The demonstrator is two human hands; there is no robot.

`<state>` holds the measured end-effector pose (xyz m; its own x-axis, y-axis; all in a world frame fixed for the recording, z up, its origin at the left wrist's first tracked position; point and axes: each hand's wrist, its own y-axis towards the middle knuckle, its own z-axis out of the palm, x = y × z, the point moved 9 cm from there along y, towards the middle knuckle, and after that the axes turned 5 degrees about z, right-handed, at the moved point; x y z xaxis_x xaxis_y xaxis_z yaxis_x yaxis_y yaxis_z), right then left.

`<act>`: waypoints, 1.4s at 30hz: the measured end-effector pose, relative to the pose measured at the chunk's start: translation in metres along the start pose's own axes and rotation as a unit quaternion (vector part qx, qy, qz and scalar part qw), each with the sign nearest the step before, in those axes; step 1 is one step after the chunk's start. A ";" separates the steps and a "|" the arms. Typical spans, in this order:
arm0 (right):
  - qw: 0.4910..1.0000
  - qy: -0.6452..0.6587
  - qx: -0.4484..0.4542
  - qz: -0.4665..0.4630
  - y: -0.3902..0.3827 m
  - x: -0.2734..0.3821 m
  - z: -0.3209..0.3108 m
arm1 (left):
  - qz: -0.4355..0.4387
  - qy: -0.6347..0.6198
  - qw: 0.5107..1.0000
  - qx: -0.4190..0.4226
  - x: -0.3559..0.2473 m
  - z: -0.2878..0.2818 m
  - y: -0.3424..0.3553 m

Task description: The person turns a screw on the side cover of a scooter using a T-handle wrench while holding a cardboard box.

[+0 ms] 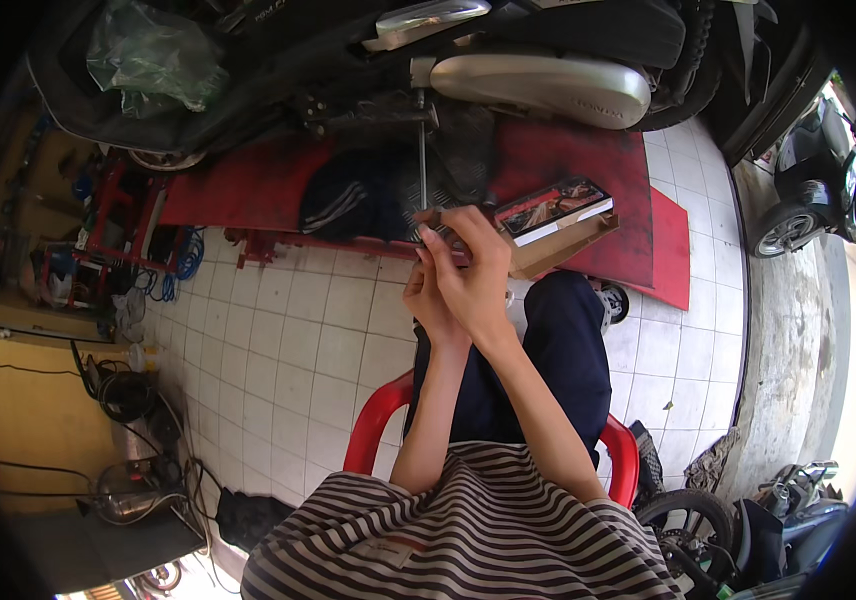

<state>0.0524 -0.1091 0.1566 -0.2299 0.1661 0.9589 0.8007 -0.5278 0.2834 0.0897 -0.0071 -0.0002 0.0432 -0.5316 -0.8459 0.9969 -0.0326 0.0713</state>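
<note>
My hands are close together in front of the red platform, beside the motorbike. My right hand is pinched at the fingertips, on a small dark thing too hidden to name. My left hand is partly behind the right one, its fingers curled; what it holds, if anything, is hidden. A thin metal rod runs from the motorbike's side down toward my fingertips. Whether my fingers touch it I cannot tell. Just right of my hands, an open cardboard box with a printed lid lies on the platform's edge.
Under the motorbike stretches a red platform, with dark cloth on it. I sit on a red chair over white floor tiles. Cables and a metal tank stand at left; another scooter is parked at right.
</note>
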 end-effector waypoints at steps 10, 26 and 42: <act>0.932 -0.267 0.045 -0.239 0.002 0.060 0.035 | 0.163 0.530 0.826 0.098 -0.089 0.045 -0.005; 0.996 0.040 -0.047 0.070 -0.020 -0.056 -0.028 | -0.064 0.091 0.992 0.055 -0.049 0.039 -0.002; 0.909 -0.332 0.087 -0.237 -0.008 0.046 0.043 | 0.261 0.468 0.837 0.109 -0.067 0.029 0.001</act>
<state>0.0594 -0.0614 0.1984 -0.2335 0.8372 0.4945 0.7874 -0.1356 0.6014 0.0858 0.0033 0.0717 0.6033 0.3704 -0.7062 0.7951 -0.2107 0.5687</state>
